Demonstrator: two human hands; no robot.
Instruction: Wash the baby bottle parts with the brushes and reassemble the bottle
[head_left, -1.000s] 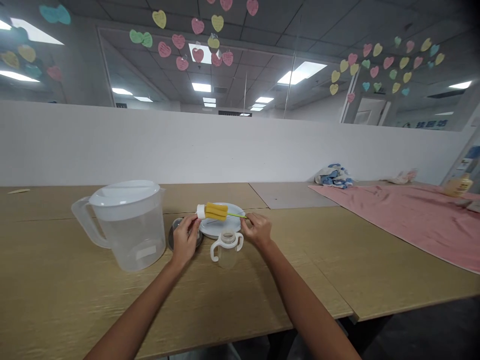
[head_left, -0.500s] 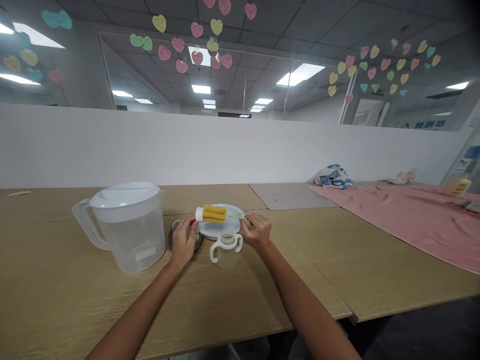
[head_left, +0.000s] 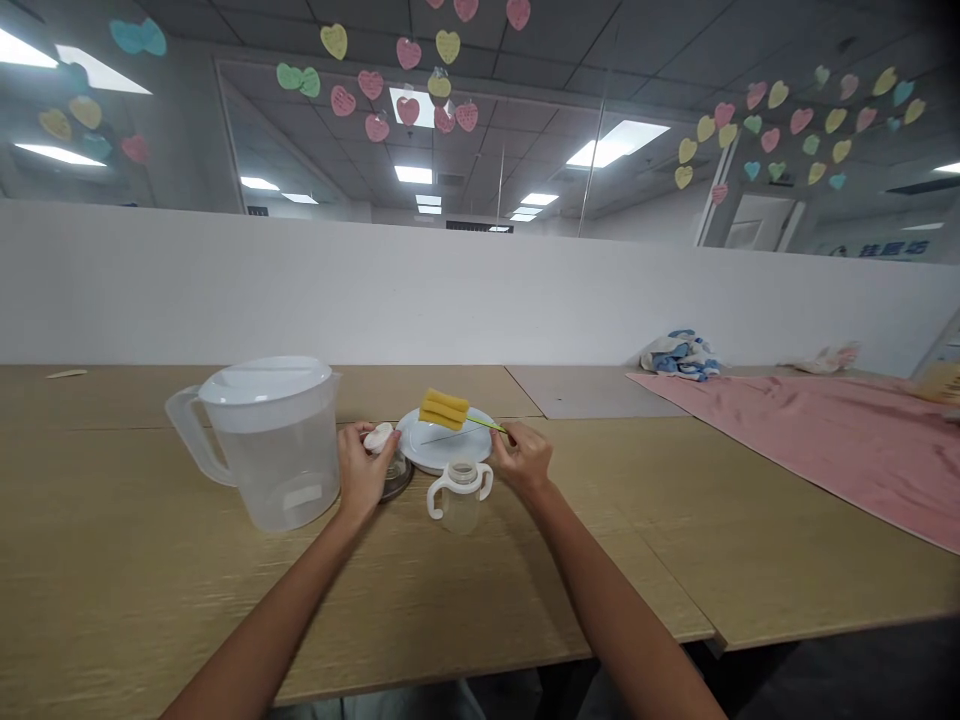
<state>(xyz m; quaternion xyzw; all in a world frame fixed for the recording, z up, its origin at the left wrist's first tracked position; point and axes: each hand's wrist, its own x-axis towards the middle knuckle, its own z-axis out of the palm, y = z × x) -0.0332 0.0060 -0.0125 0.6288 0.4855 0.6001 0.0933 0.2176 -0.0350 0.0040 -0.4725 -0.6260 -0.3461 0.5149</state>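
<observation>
Two holds above one worktop (head_left: pixel 450 620)

A lidded pitcher (head_left: pixel 289 455) stands just left of the left hand (head_left: pixel 361 476). Between the two hands' fingers sits a white plate (head_left: pixel 417 451); nearer the person than the fingers stands an open two-handled bottle (head_left: pixel 460 512). The right hand (head_left: pixel 527 460) pinches in its fingers a yellow sponge brush (head_left: pixel 445 410) by its green stick (head_left: pixel 484 422), head above the plate. Left fingers grasp a small white piece (head_left: pixel 379 438).

Head camera — faces forward, down over table (head_left: pixel 450 620).
</observation>
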